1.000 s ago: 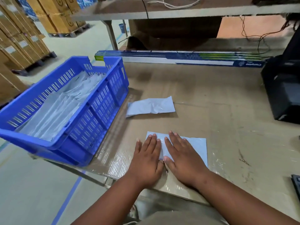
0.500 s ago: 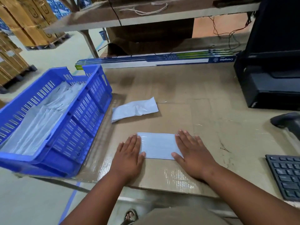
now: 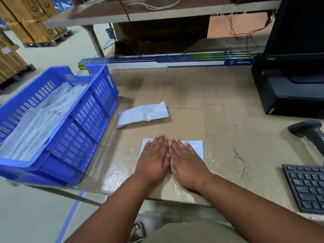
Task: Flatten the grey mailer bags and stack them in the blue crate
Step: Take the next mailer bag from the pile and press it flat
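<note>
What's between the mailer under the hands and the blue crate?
In the head view, only bare, tape-covered cardboard tabletop lies between the flat mailer and the blue crate. The crumpled mailer sits farther back, off that stretch.

I see both hands lying flat, side by side and touching, on a grey mailer bag [image 3: 196,146] near the front edge of the table [image 3: 228,106]. The left hand [image 3: 154,158] and the right hand [image 3: 187,160] have straight fingers and press the bag down. A second, crumpled mailer bag [image 3: 142,113] lies farther away, just right of the blue crate [image 3: 91,120], which holds grey bags [image 3: 35,123]. At the right I see a keyboard [image 3: 306,186], a scanner [image 3: 310,132] and a black machine [image 3: 289,92].
</note>
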`<move>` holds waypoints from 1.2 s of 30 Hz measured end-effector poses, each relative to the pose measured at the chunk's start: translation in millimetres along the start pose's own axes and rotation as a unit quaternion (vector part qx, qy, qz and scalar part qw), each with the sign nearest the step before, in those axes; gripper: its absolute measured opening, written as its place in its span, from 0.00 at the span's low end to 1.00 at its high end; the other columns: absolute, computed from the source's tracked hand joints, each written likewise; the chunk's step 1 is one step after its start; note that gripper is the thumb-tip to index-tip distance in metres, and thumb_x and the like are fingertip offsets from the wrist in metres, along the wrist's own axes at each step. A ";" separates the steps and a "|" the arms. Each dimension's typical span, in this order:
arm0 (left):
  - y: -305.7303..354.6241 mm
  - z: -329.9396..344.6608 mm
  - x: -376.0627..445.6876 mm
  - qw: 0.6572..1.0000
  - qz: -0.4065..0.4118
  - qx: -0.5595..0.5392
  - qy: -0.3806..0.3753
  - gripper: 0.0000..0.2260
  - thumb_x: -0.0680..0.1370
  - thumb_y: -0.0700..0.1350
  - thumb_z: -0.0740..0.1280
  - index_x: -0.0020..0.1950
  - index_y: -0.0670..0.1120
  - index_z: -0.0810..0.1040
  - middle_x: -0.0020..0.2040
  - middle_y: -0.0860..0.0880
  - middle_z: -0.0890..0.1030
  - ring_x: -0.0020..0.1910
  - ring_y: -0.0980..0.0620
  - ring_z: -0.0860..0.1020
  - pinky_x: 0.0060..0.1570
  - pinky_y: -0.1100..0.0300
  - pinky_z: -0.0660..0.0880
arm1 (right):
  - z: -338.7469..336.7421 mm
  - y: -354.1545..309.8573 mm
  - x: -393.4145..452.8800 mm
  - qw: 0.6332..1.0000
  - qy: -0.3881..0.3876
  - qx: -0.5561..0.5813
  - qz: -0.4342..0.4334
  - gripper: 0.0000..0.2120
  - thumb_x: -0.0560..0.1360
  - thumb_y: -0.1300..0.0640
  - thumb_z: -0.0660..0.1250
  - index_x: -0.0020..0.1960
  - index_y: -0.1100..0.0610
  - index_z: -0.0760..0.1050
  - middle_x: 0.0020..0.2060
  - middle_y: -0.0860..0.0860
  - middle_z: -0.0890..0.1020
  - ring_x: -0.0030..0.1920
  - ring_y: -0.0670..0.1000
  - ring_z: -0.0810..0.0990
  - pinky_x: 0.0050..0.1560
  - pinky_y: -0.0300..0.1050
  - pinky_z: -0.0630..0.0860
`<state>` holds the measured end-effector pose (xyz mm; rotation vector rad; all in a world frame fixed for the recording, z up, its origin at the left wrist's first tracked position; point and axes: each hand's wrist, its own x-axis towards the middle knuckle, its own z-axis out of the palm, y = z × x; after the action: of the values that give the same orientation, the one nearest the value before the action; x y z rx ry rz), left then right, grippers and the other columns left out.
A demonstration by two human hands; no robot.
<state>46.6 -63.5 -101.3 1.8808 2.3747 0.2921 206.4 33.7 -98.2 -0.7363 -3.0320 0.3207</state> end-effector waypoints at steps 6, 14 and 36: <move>-33.2 1.1 -15.2 0.996 -0.079 0.035 -0.008 0.36 0.84 0.68 0.45 0.87 0.49 0.50 0.87 0.51 0.49 0.86 0.52 0.46 0.83 0.46 0.47 | -2.0 28.2 -18.2 0.999 -0.009 -0.009 0.047 0.42 0.81 0.30 0.41 0.87 0.53 0.42 0.86 0.50 0.40 0.84 0.50 0.36 0.84 0.58 0.39; -50.6 -18.6 -31.2 0.979 -0.182 0.086 -0.043 0.46 0.79 0.77 0.41 0.87 0.47 0.46 0.87 0.49 0.44 0.86 0.50 0.43 0.83 0.41 0.45 | -14.3 71.2 -41.2 0.995 -0.027 0.003 0.097 0.41 0.80 0.29 0.34 0.87 0.49 0.38 0.85 0.45 0.36 0.83 0.46 0.32 0.83 0.56 0.35; -34.5 -146.5 39.8 0.975 -0.117 0.126 -0.141 0.12 0.71 0.52 0.76 0.40 0.51 0.74 0.46 0.52 0.80 0.45 0.49 0.77 0.37 0.57 0.71 | -107.3 32.7 74.7 0.997 -0.066 0.045 0.000 0.10 0.74 0.44 0.70 0.46 0.47 0.71 0.44 0.45 0.74 0.48 0.53 0.76 0.41 0.48 0.68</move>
<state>-24.1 -45.4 36.3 1.5763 2.4874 -0.2890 160.4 117.2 -2.9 -0.7371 -3.1147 0.5228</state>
